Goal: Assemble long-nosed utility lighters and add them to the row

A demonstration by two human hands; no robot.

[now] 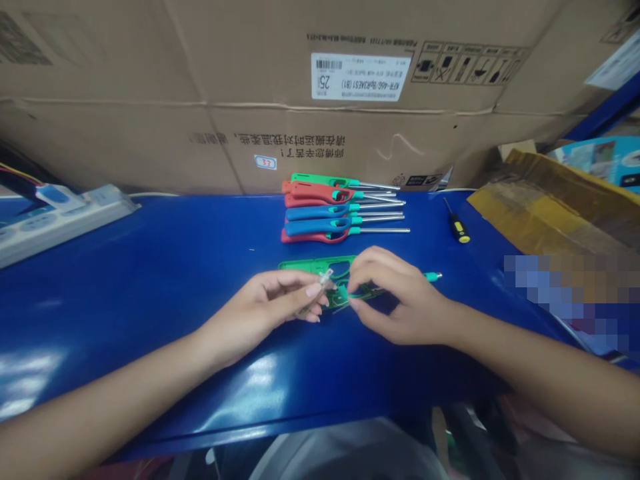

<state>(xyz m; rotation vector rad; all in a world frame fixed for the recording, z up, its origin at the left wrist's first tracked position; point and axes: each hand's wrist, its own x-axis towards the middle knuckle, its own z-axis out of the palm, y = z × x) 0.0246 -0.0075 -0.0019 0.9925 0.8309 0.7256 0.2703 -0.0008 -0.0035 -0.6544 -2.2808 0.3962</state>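
My left hand (270, 300) is closed around a small pale, see-through part with a white and metal tip (326, 275), which looks like a lighter's fuel tank and valve. Most of that part is hidden by my fingers. Opposite it, my right hand (400, 297) pinches a small teal plastic piece (343, 292) between thumb and fingertips. Just behind both hands lies an opened green lighter casing (305, 265) on the blue table. A teal collar with a short metal tip (432, 276) sticks out past my right hand.
Several red, blue and green stick lighters (320, 212) lie stacked beyond the casing. A black-and-yellow screwdriver (457, 227) rests to their right. At the left is a white power strip (65, 217). A large cardboard box (150, 147) walls off the back; taped brown packaging (555, 207) sits right.
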